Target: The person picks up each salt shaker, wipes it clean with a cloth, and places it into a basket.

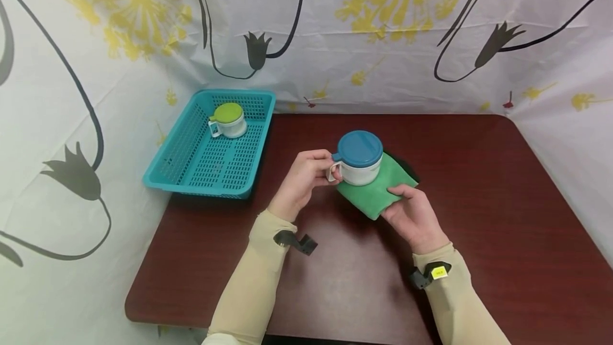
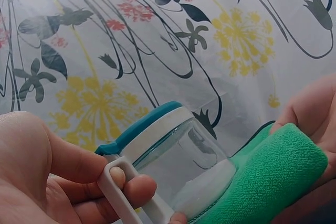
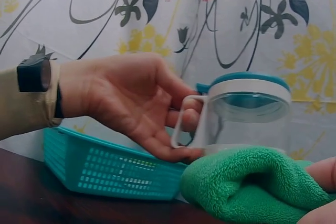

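In the head view, my left hand (image 1: 306, 177) grips the white handle of a seasoning jar (image 1: 360, 175) with a blue lid. The left wrist view shows the jar's clear wall (image 2: 194, 153) and white base, tilted, with fingers curled through the handle (image 2: 119, 190). My right hand (image 1: 414, 217) pinches a folded green cloth (image 1: 373, 201), thumb on top. The cloth lies against the jar's lower side and bottom, as the right wrist view shows with the cloth (image 3: 236, 182) in front of the base. Both things are held above the table.
A turquoise perforated basket (image 1: 206, 190) stands at the table's back left. Inside it sits a similar jar (image 1: 233, 128) with a lime-green lid. The dark red-brown table (image 1: 503, 217) reaches to a patterned curtain (image 1: 306, 9) behind. Something dark (image 1: 404, 166) shows behind the cloth.
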A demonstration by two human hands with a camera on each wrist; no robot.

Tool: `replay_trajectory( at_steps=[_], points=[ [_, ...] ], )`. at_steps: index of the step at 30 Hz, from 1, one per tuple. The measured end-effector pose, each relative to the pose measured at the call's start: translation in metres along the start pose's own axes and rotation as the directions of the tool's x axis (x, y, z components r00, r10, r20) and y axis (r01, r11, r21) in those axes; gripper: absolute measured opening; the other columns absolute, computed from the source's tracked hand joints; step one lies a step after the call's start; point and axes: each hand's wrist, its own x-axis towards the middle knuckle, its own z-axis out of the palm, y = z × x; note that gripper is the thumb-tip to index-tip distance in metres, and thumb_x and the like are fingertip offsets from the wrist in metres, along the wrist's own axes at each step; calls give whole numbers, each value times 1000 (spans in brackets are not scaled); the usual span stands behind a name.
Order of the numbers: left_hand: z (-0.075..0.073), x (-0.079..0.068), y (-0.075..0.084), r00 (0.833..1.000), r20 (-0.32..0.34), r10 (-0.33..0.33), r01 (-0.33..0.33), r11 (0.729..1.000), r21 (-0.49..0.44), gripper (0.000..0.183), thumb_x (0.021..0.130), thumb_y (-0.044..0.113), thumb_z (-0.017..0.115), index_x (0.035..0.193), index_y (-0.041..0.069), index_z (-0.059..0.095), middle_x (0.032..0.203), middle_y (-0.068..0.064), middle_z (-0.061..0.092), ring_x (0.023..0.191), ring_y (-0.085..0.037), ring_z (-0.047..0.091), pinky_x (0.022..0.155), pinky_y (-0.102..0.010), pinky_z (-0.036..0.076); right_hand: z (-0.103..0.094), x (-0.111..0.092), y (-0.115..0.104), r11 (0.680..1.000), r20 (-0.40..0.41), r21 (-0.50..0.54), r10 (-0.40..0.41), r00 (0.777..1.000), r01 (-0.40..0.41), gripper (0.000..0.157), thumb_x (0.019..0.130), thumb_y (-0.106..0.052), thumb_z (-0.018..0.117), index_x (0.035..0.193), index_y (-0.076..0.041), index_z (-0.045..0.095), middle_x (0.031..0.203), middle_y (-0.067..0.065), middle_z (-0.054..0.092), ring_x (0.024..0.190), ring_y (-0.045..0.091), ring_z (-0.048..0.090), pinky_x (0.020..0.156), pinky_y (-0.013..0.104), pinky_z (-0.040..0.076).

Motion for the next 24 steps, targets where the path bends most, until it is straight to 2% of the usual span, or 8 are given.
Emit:
replay_trajectory(
  at_steps=[8, 14, 18, 21, 24],
  points=[
    [-1, -1, 0, 1000, -1, -12, 12, 1000, 3, 20, 98, 5, 52, 84, -3, 63, 74, -15, 64, 75, -31, 65, 79, -42, 57, 4, 2, 27, 991, 74, -73, 113, 991, -108, 54, 100, 2, 25, 149, -16, 34, 150, 5, 44, 134, 23, 46, 111, 44, 37],
    [-1, -3, 1, 1000, 4, -9, 9, 1000, 8, 21, 98, 5, 52, 83, -3, 64, 74, -14, 64, 75, -32, 65, 78, -42, 57, 4, -1, 42, 975, 143, -123, 202, 969, -185, 52, 99, 2, 26, 148, -10, 39, 144, 7, 52, 130, 23, 52, 108, 42, 41],
    [-2, -4, 1, 1000, 12, -11, 11, 1000, 0, 21, 98, 5, 52, 82, -3, 64, 73, -13, 64, 75, -31, 65, 78, -42, 57, 3, 1, 40, 973, 72, -121, 206, 976, -196, 51, 99, 2, 27, 147, -12, 39, 143, 6, 52, 129, 21, 51, 108, 41, 41],
    [-4, -5, 1, 1000, 20, -16, 17, 1000, -15, 20, 97, 5, 52, 82, -3, 63, 72, -14, 64, 74, -31, 65, 78, -42, 57, 0, 2, 30, 985, -24, -48, 166, 986, -167, 52, 100, 2, 27, 147, -18, 35, 147, 3, 47, 133, 21, 47, 111, 42, 36],
    [-6, -6, 0, 1000, 22, -17, 17, 1000, -25, 20, 96, 4, 52, 81, -3, 63, 73, -15, 64, 74, -31, 65, 77, -43, 56, -2, 2, 16, 994, -94, 47, 103, 990, -99, 55, 100, 3, 27, 148, -22, 31, 151, -1, 40, 137, 20, 40, 114, 42, 31]
  ],
)
